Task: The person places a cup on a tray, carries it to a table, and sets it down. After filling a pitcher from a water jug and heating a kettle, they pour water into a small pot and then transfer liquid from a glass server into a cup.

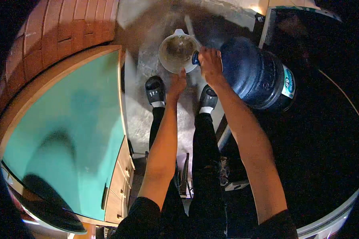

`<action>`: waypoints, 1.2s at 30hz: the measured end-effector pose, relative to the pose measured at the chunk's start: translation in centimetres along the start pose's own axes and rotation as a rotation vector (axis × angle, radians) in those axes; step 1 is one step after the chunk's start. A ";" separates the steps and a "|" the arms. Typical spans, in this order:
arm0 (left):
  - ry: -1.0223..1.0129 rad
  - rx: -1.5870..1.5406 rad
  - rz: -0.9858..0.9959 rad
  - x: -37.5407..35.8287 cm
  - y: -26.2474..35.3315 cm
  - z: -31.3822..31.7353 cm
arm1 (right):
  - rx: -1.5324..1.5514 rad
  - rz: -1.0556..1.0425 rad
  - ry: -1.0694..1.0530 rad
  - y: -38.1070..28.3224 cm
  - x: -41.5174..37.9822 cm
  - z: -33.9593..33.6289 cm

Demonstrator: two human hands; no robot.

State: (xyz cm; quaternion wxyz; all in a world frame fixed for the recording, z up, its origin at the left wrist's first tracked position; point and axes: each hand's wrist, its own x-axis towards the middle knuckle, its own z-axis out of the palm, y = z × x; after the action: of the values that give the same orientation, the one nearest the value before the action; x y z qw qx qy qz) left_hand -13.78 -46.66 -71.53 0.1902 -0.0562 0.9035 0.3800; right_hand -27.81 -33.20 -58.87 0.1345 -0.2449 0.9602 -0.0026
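Observation:
My right hand [210,65] is wrapped around the neck of a large blue water jug [249,73], which lies tilted on its side with its mouth pointing left. The jug's mouth is at the right rim of a white round bowl [162,53] that has a small tab on its far side. My left hand [178,83] grips the bowl's near edge, the fingers partly hidden below it. There seems to be clear liquid in the bowl, though glare makes its level hard to read.
Below the bowl is a grey floor [141,119], where my feet stand in black slides [154,91]. A cabinet with a green top [68,159] and wooden drawers [117,195] stands at left. Dark surface [315,151] fills the right. Reddish panels [71,24] line the upper left.

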 end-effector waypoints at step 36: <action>0.239 -1.833 -0.659 5.5 16.2 -1.6 | 0.841 0.863 0.562 23.0 -18.0 -9.9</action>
State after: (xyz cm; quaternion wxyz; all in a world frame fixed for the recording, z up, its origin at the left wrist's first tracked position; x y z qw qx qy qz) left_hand -23.32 -36.12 -61.91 0.0769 -0.4696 0.2107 0.8539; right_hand -26.03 -5.10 -46.34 -0.0478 0.2449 0.8879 -0.3866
